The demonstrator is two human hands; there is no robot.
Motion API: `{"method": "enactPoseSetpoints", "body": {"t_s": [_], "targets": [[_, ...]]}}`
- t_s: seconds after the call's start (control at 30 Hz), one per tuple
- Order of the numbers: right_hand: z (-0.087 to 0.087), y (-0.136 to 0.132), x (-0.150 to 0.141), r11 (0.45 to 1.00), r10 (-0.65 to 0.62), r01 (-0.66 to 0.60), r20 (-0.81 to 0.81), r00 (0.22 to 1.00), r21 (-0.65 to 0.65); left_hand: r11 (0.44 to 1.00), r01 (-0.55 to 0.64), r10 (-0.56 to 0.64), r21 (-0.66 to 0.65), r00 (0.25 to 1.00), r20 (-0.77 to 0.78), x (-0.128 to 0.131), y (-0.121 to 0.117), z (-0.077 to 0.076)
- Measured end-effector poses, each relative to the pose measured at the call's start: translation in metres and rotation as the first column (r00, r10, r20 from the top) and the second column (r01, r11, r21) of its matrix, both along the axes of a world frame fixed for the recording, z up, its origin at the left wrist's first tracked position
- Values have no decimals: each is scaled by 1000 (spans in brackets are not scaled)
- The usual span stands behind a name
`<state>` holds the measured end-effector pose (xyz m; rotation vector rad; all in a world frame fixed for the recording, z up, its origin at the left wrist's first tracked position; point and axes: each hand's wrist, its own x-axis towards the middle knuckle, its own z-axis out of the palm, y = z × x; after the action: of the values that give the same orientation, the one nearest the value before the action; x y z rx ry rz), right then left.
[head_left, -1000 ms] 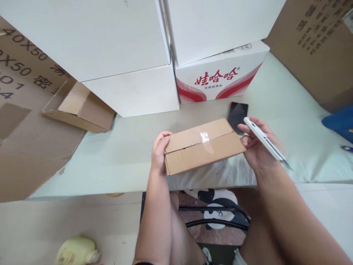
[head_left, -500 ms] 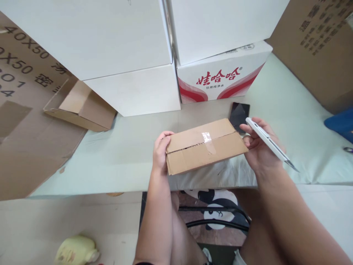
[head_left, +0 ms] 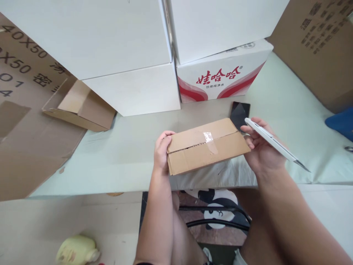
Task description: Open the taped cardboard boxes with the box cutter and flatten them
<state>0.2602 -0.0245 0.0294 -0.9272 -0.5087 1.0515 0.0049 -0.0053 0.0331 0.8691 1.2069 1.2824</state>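
Observation:
A small flat cardboard box [head_left: 206, 147] sealed with clear tape lies at the near edge of the pale green surface [head_left: 124, 154]. My left hand [head_left: 161, 149] grips its left end with curled fingers. My right hand [head_left: 260, 149] touches the box's right end and holds a white utility knife [head_left: 271, 141], its blade pointing out to the right.
A black phone [head_left: 240, 113] lies just behind the box. Large white cartons [head_left: 116, 48] and a red-printed carton [head_left: 220, 77] stand behind. A small open cardboard box [head_left: 79, 106] lies at the left, brown cartons at both sides, a blue object [head_left: 342, 123] at right.
The knife in my right hand has tilted flatter and its blade tip has swung farther right. The box and my left hand have barely shifted.

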Motion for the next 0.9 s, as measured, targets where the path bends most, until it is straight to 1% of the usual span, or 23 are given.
{"method": "enactPoseSetpoints", "body": {"t_s": [0.1,0.27,0.4,0.63,0.77,0.9], "targets": [[1,0,-1,1000,10,-10,-10,1000,-14,1000,6,-6,-5,1000,5,2,0,0],[6,0,-2,997,3,-6,-27,1000,-81,1000,0,0,-4,1000,4,2,0,-2],[6,-1,-4,998,-4,5,8,1000,-60,1000,-8,8,-10,1000,-2,0,0,-4],[-2,-1,-2,999,-38,38,34,999,5,1000,5,-5,-12,1000,-3,0,0,-3],[-1,0,-3,995,-83,83,-1,997,-46,1000,4,-4,-13,1000,13,1,0,-3],[1,0,-3,996,-72,71,-8,997,-48,1000,-7,7,-30,1000,6,2,1,-3]]}}
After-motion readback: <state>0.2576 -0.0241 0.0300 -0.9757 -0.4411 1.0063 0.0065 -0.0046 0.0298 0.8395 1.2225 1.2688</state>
